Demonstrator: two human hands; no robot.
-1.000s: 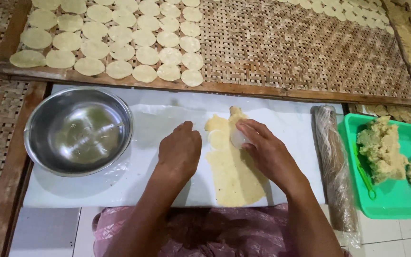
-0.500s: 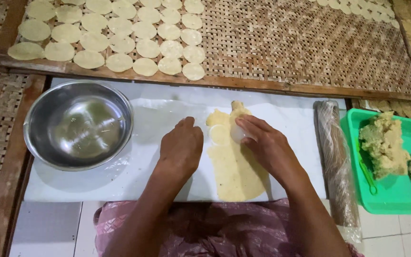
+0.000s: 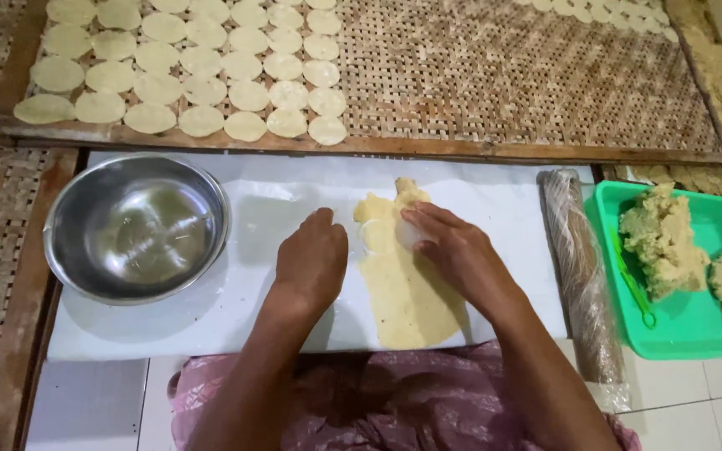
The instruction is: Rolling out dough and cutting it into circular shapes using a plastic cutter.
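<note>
Your left hand lies flat near the middle of the frame, palm down, fingers together and stretched out on the white sheet, just left of the dough. It holds nothing; its fingertips reach close to the dough's upper left edge.

Your right hand sits just right of centre, fingers curled over a small round cutter, which it presses onto the upper part of the dough. Most of the cutter is hidden under the fingers, so you cannot tell its exact shape. Just left of it a round mark shows in the dough.

The dough is a pale yellow, rolled-out strip running from centre frame down towards the lower middle, on the white sheet.

A steel bowl stands at left of centre on the same sheet, well apart from your left hand. A wrapped rolling pin lies at right, along the sheet's edge. Beside it, at far right, a green tray holds lumps of dough and a green tool.

Across the top of the frame lies a woven rack with rows of cut rounds filling its upper left part. A pink cloth covers your lap at the bottom.
</note>
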